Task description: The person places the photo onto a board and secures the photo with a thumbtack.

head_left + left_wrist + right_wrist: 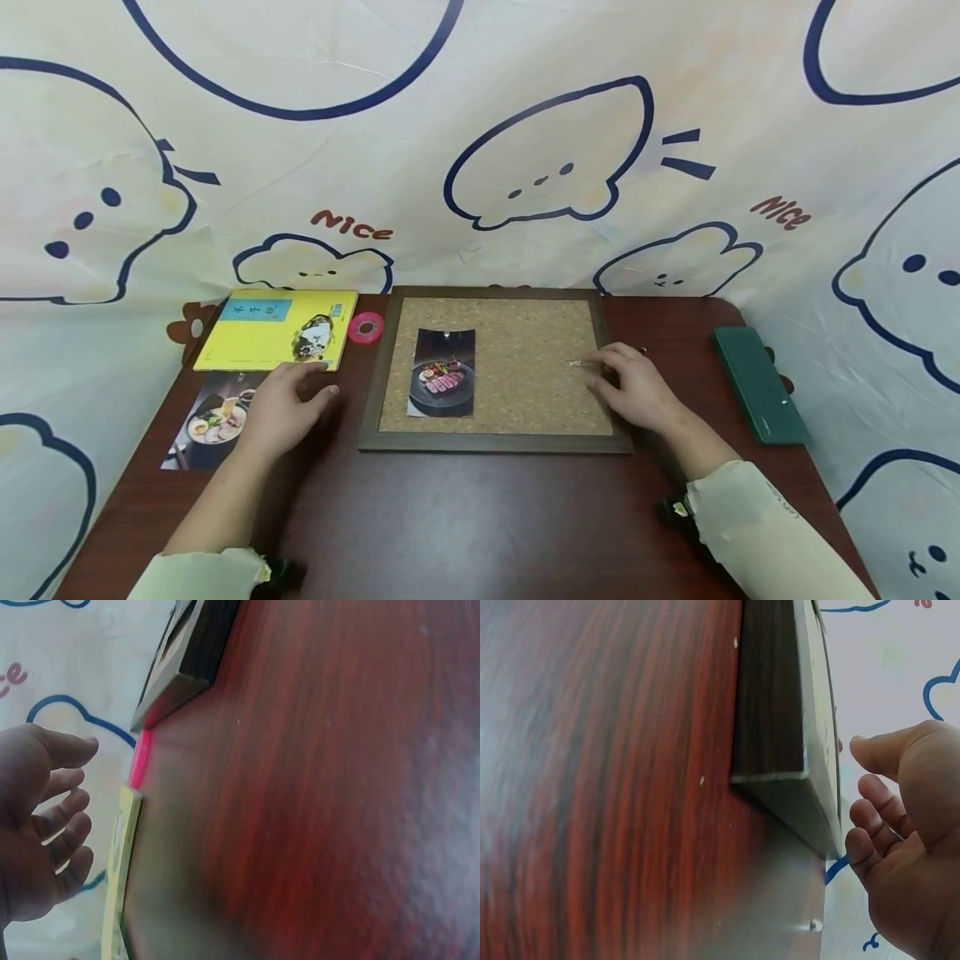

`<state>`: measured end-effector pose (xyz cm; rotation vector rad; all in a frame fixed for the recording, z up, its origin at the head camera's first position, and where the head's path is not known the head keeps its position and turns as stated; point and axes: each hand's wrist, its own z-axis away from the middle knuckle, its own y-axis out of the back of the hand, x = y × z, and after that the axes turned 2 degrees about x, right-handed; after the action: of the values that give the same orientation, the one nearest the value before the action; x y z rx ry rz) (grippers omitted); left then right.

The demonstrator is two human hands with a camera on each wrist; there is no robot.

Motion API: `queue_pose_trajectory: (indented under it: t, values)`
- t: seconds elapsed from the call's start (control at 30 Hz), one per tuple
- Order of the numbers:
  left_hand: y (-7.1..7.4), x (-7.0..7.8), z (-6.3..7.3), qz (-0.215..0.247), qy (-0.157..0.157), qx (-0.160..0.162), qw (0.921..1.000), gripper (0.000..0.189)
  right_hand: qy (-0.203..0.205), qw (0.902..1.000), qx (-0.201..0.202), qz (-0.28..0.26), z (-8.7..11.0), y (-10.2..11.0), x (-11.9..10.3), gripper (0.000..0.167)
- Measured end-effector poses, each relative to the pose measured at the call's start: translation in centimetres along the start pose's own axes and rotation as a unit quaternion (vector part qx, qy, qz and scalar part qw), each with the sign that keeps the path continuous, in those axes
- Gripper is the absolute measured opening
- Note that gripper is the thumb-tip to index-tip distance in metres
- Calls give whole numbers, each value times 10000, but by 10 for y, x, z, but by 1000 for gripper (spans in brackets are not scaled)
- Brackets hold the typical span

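My left hand [281,412] hovers by the lower edge of a yellow book [243,346], its fingers loosely bent with nothing between them. It partly covers a photo of a noodle bowl [217,419]. Over the right side of a framed cork board [525,367] is my right hand [633,387], fingers relaxed and thumb apart. Small clear pushpins [574,362] lie on the cork right at its index fingertip. A photo of sliced meat on a dark plate [442,379] is on the board's left half, with a clear pushpin [447,334] at its top.
A roll of pink tape [366,328] sits between the book and the board. At the table's right edge lies a dark green box [760,385]. Another small pin [815,925] rests on the table past the frame. A cartoon-printed curtain [525,167] surrounds the table.
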<state>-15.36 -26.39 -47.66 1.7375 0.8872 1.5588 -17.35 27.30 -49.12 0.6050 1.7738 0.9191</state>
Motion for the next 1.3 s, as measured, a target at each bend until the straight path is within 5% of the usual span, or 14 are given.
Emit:
queue_pose_trajectory:
  t: [0.63, 1.07, 1.3]
  values:
    - [21, -38, 18, -220, 789, 153, 9965, 60, -443, 9981, 231, 364, 8, 16, 32, 30]
    - [35, -60, 25, -319, 1569, 345, 9865, 68, -842, 9943, 319, 575, 5, 29, 58, 33]
    - [39, -72, 29, -371, 1725, 451, 9833, 67, -1038, 9917, 338, 685, 6, 31, 71, 33]
